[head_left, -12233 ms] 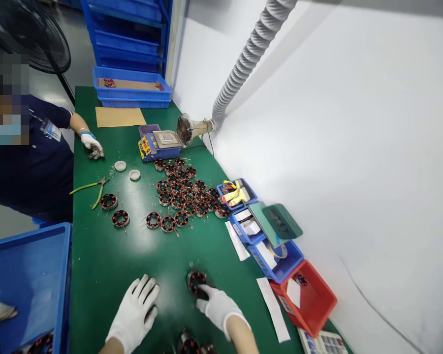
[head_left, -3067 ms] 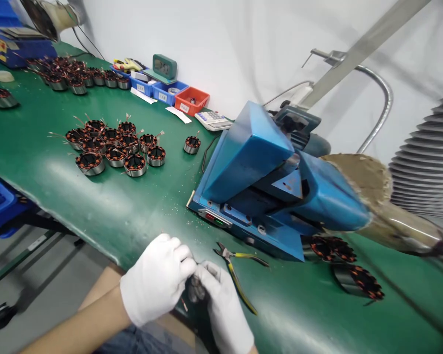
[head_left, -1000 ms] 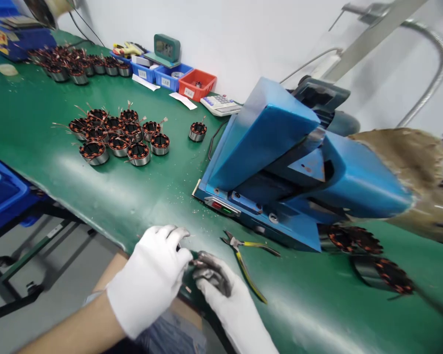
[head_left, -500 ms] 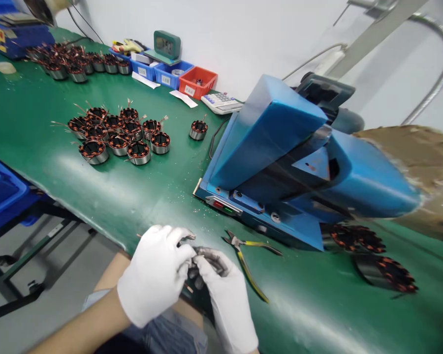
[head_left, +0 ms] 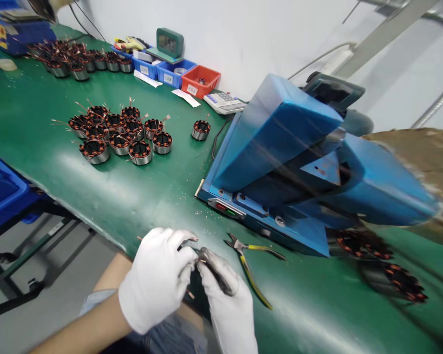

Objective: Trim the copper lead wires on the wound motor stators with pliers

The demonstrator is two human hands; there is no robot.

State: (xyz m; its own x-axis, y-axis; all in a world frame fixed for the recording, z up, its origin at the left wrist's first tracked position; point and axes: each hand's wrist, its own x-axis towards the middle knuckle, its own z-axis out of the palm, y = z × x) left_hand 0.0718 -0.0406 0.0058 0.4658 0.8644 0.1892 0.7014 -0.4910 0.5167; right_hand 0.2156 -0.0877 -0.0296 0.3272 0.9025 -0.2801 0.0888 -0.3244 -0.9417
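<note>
Beyond the near edge of the green tabletop (head_left: 107, 199), at the left, a blue tray (head_left: 3, 196) sits on a dark stand, its contents largely out of view. Toward the tabletop's far left end stands a blue box (head_left: 20, 37), with a crowd of copper-wound rings (head_left: 68, 61) packed just right of it; a second group of rings (head_left: 133, 129), wire ends sticking up, sits midway between the near and far edges. Small bins line the far edge by the wall: a blue bin (head_left: 115, 49) holding yellow-handled items, a second blue bin (head_left: 153, 73) with white pieces, a third blue bin (head_left: 174, 80) with a tape roll (head_left: 179, 71), and a red bin (head_left: 204, 91) with one small wound part (head_left: 202, 81) inside. A clock (head_left: 170, 43) stands behind the blue ones. At the near edge the gloved left hand (head_left: 158, 278) is closed around a wound piece, apparently another ring though mostly hidden, with a copper wire end (head_left: 191, 294) showing below the glove. The gloved right hand (head_left: 225, 290) meets its fingertips, thumb and fingers curled together; what they pinch cannot be told. Just right lie yellow-handled cutters (head_left: 239, 245), open, before a blue machine (head_left: 276, 142); a few more rings (head_left: 402, 281) sit at its right.
</note>
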